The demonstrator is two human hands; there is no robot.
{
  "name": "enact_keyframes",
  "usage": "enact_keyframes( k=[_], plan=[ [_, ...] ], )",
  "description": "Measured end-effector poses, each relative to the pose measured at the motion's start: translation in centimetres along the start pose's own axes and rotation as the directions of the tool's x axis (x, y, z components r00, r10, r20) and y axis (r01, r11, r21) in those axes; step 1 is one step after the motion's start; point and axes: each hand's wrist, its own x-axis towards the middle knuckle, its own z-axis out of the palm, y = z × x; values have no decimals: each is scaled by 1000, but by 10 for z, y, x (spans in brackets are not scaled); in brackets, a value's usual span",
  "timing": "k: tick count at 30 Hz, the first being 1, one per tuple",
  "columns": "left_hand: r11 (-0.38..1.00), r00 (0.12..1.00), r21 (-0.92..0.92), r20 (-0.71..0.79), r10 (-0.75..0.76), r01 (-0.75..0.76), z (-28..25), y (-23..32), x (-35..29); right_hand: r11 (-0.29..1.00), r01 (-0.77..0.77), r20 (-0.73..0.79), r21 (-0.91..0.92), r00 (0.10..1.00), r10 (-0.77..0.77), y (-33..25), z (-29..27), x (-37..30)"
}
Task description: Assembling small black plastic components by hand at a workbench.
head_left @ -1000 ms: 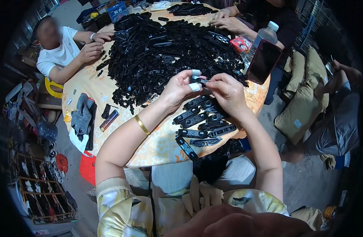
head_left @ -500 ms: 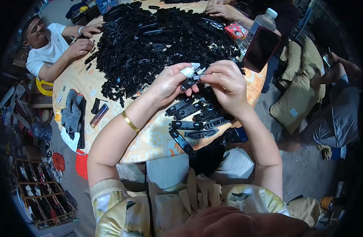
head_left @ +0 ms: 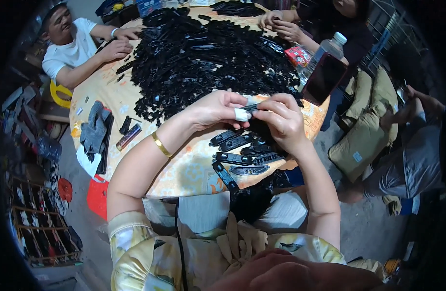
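Between my two hands, above the table, is a small dark plastic part (head_left: 251,107), partly hidden by fingers. My left hand (head_left: 222,109), with white tape round the thumb, is closed on its left end. The fingertips of my right hand (head_left: 282,116) pinch its other end. Just below lie several finished-looking black plastic pieces (head_left: 232,158), long and narrow, loosely grouped near the table's front edge. Past my hands spreads a large heap of black plastic parts (head_left: 203,58).
A grey glove (head_left: 94,130) and a dark cylinder (head_left: 129,137) lie on the left of the patterned tablecloth (head_left: 184,172). A phone (head_left: 324,79) stands against a clear bottle (head_left: 332,46) on the right. Two people sit across the table; stuffed sacks (head_left: 361,140) stand at right.
The part between my hands has turned and now shows as a thin dark edge. My fingers have closed further over it. The view has shifted slightly; the far right person's hands have come together.
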Motion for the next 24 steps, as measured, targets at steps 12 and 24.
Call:
enact_keyframes(
  k=[12, 24],
  plan=[
    [414, 841, 868, 5, 541, -272, 22, -6, -7, 624, -725, 307, 290, 688, 657, -4, 0, -7],
    [474, 922, 869, -60, 382, -140, 10, -23, 9, 408, -832, 186, 375, 499, 847, 46, -6, -29]
  ],
)
